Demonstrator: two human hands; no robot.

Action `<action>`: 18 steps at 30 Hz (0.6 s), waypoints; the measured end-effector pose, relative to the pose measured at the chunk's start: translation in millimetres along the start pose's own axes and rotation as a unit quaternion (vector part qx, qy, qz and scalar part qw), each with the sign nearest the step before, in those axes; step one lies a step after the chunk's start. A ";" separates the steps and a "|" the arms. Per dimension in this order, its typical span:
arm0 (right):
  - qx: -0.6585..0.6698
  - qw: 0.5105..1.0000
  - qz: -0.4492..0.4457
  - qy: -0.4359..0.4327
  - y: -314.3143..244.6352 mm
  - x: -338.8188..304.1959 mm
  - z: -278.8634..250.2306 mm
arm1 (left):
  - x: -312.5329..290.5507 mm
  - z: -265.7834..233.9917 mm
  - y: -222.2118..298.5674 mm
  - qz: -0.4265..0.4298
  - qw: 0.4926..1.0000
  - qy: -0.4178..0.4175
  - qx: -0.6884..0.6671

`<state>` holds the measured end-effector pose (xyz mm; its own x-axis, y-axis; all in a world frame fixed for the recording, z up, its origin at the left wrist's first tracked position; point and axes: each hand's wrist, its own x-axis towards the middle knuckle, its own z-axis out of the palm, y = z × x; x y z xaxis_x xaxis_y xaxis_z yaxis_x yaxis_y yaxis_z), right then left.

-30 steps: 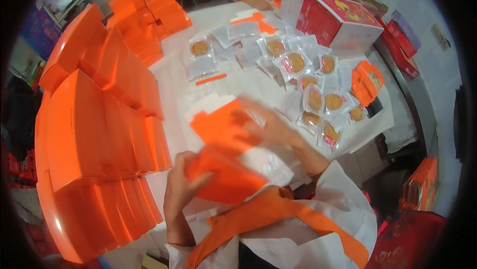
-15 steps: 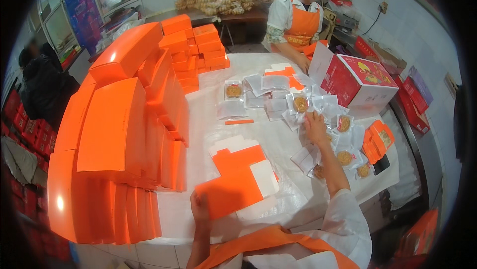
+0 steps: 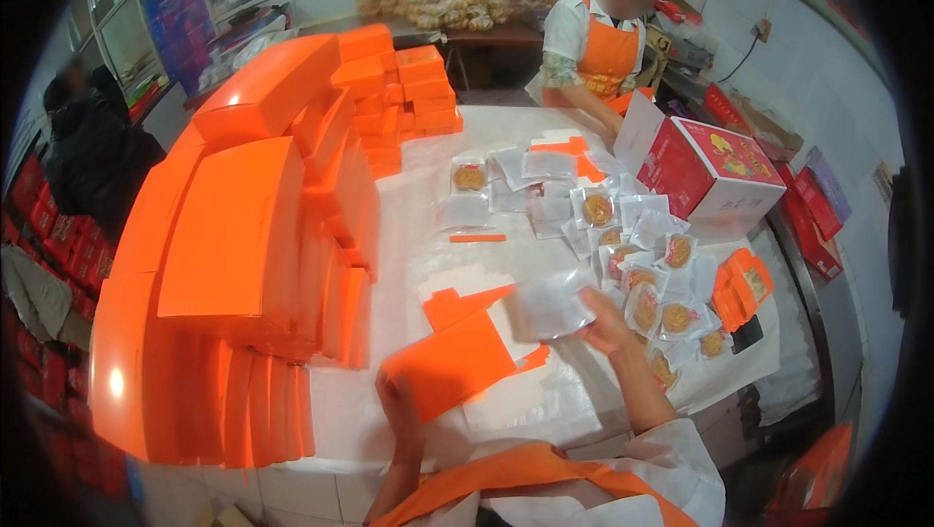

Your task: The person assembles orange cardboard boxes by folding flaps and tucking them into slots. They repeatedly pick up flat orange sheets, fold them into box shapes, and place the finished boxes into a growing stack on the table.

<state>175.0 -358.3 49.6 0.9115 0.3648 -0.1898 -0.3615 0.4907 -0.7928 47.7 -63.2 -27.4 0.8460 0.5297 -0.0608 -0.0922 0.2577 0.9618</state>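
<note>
Left hand (image 3: 397, 400) closed on edge of orange carton (image 3: 449, 360), lower centre; right hand (image 3: 610, 323) pinching clear packet (image 3: 547, 305), mid-frame, outside it; boxes (image 3: 229, 235) stacked left, loose packets (image 3: 676, 318) remaining right.

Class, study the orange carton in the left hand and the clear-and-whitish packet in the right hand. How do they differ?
The orange carton is bright orange and opaque; the packet is whitish and shiny.
The orange carton looks larger than the packet.
The orange carton shows fairly crisp edges, while the packet is blurred.
Both are held, the orange carton by the left hand, the packet by the right hand.
</note>
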 end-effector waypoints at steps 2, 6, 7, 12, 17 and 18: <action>-0.032 0.993 0.116 -0.015 18.5 -0.9 21.1 | -3.4 5.7 9.9 0.018 0.999 -0.031 0.009; -0.153 0.973 0.175 -0.006 44.5 0.1 65.4 | -8.9 11.0 20.5 0.022 0.999 -0.040 0.028; -0.181 0.971 0.152 -0.030 45.0 0.2 70.1 | -9.2 11.9 30.3 0.007 0.999 -0.030 0.016; -0.423 0.893 -0.100 -0.117 19.8 -21.6 87.9 | -1.0 -8.5 14.7 0.000 0.999 0.003 -0.035; -0.482 0.848 -0.217 -0.017 34.9 -41.8 86.4 | -3.5 -3.9 8.2 -0.018 0.992 -0.032 -0.117; -0.504 0.828 -0.246 0.005 39.6 -43.1 84.5 | -6.1 0.5 12.7 -0.012 0.994 -0.034 -0.102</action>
<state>104.9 -287.7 75.3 0.9033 0.3072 0.2994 0.3970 -0.3340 -0.8549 41.6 -63.4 -14.7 0.8825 0.4665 -0.0589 -0.1695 0.4324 0.8856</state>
